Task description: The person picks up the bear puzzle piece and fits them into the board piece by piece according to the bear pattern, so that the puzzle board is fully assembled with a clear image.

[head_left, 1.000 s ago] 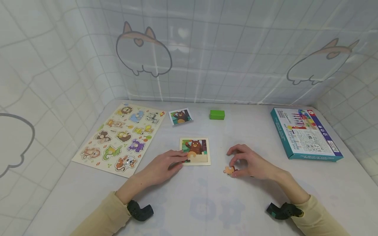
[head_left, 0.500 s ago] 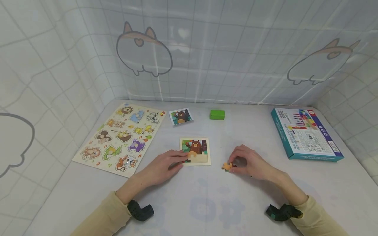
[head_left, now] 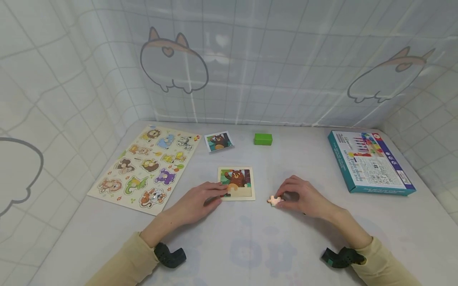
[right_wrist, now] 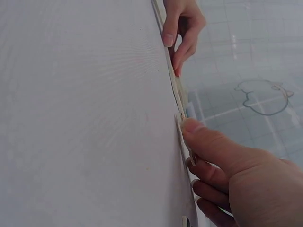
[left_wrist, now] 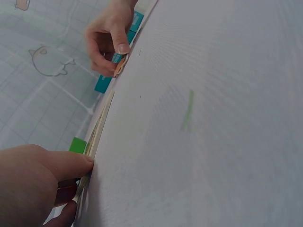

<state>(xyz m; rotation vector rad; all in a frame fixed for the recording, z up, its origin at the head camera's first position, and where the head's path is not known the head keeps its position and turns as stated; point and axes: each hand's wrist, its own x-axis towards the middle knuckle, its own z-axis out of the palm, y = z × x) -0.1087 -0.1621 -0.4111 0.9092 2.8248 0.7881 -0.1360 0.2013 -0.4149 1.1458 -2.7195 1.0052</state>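
Note:
My left hand (head_left: 196, 203) holds the left edge of a small wooden puzzle board (head_left: 236, 198) with a brown bear picture; in the left wrist view its thumb (left_wrist: 75, 163) touches the board's rim. A pale wood strip shows at the board's lower part, partly filled at the left. To the right of the board, my right hand (head_left: 302, 197) pinches an orange-pink jigsaw piece (head_left: 274, 200) between thumb and fingers, just over the table. The right wrist view shows that piece (right_wrist: 180, 124) edge-on under the thumb. Fingers partly hide the board's left side.
An animal peg puzzle (head_left: 143, 171) lies at the left. A bear picture card (head_left: 219, 141) and a green block (head_left: 262, 139) sit behind the board. A teal-edged box (head_left: 372, 163) lies at the right. Another thin piece (right_wrist: 185, 221) shows by the right hand.
The jigsaw piece has shifted slightly left and turned in my right fingers, its visible face now paler. The left hand and the board stay in place.

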